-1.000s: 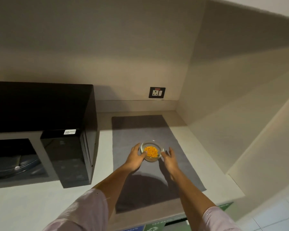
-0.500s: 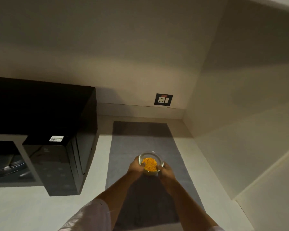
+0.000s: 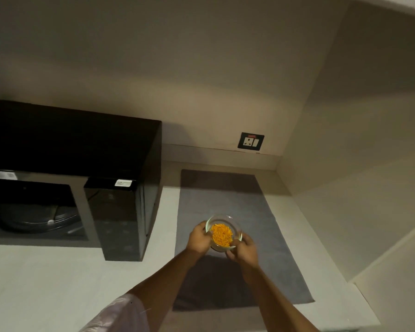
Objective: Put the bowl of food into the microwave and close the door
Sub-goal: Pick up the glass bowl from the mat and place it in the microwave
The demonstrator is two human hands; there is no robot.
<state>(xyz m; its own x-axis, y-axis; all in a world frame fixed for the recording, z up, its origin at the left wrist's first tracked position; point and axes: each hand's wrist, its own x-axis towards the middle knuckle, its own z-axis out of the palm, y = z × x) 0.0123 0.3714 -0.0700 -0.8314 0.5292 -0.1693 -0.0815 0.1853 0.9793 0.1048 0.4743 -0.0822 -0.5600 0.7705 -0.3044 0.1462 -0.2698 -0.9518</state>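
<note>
Head view shows both hands wrapped around a small clear glass bowl (image 3: 223,232) filled with orange food (image 3: 222,235). The left hand (image 3: 200,239) cups the bowl's left side, its fingers (image 3: 203,230) curled against the glass wall near the rim. The right hand (image 3: 244,250) grips the bowl's near right side, with the thumb over the rim edge and the other fingers tucked beneath; so the bowl sits between the two palms, clasped on both flanks. Whether its base touches the surface below cannot be told. The bowl is over the grey mat (image 3: 249,207) that lies along the right part of the worktop (image 3: 46,283), toward the corner where the walls meet, roughly at the mat's middle and closer to its left edge. On the left part of the worktop stands the black microwave (image 3: 77,140), its cavity exposed with the round turntable (image 3: 34,216) visible inside; its door (image 3: 120,216) stands swung out toward the worktop's front edge, between the cavity and the mat. A wall socket (image 3: 250,141) sits on the back wall above the mat's far edge. A pale sleeve (image 3: 120,315) covers the left upper arm.
</note>
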